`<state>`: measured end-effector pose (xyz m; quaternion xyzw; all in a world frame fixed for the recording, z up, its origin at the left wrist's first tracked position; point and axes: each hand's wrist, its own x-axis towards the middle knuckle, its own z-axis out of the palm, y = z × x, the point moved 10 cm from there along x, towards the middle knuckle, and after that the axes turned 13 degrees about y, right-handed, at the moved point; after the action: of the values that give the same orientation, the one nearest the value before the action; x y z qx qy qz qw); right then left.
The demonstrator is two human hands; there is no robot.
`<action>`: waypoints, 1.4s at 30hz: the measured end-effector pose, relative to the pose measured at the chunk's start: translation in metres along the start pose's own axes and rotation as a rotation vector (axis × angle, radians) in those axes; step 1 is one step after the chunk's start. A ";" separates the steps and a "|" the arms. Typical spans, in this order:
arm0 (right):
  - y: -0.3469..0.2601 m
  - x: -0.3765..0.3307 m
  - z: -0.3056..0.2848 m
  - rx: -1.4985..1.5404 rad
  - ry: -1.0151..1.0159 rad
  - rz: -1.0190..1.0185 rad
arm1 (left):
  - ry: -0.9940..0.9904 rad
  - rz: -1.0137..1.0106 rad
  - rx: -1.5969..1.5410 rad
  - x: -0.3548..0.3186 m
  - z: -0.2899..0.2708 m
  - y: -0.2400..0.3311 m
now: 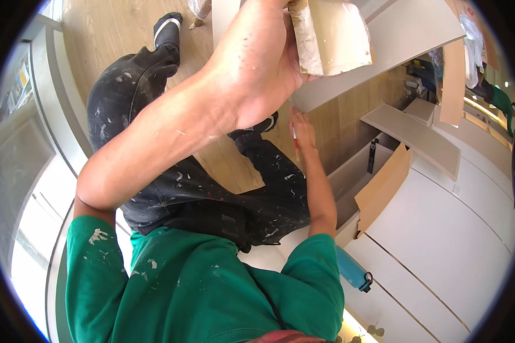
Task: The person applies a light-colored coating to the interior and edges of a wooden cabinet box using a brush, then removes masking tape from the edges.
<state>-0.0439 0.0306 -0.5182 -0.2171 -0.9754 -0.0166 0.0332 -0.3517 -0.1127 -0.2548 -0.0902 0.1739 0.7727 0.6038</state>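
Note:
My left hand (266, 80) is raised close to the camera at top centre, closed around the side of an open, squarish container (343, 40). The container's inner walls are smeared with cream-white paint, and its rim is stained. Lower and farther off, my right hand (303, 130) pinches a thin tool with a red and white handle (296, 143), which looks like a small paintbrush. Its tip is too small to make out. Just beyond those fingers lies the near edge of a pale grey panel (377, 63).
An open drawer or cabinet box (355, 177) with a black fitting stands at right, with a brown cardboard piece (383, 191) against it. A loose board (418, 137) lies behind. A teal bottle (353, 268) is near my right elbow. A person in green (500, 103) shows at far right.

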 end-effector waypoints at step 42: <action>0.008 -0.001 0.018 -0.009 -0.081 0.091 | 0.037 0.007 0.004 -0.010 0.008 0.003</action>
<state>-0.0403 0.0379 -0.5358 -0.2619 -0.9650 -0.0108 -0.0067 -0.3516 -0.1196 -0.2431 -0.1029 0.1869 0.7726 0.5979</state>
